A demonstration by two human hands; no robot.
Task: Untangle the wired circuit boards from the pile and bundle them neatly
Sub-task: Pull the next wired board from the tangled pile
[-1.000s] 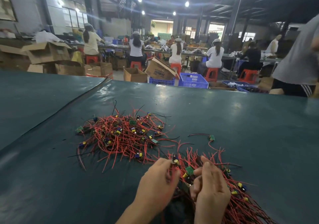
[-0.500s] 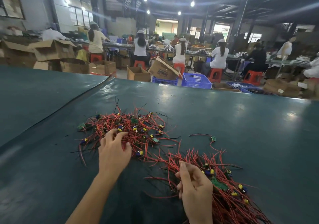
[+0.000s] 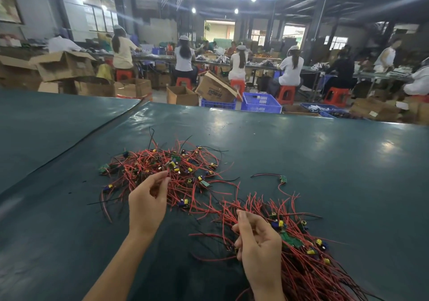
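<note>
A tangled pile of wired circuit boards (image 3: 185,168), red and black leads with small green boards and yellow-blue parts, lies on the dark green table (image 3: 301,156). My left hand (image 3: 147,205) hovers over the pile's near edge, thumb and fingertips pinched on a red wire. To the right, a straighter bundle of wired boards (image 3: 308,261) fans out toward the lower right. My right hand (image 3: 258,245) is closed on the bundle's near end. One single wired board (image 3: 282,179) lies apart between the two heaps.
A seam (image 3: 76,152) runs diagonally across the table cover on the left. Beyond the far edge stand cardboard boxes (image 3: 183,95), blue crates (image 3: 261,103) and several seated workers at benches.
My left hand left the bundle, reached over to the tangled pile, and now pinches a wire at its near edge. My right hand stayed on the bundle.
</note>
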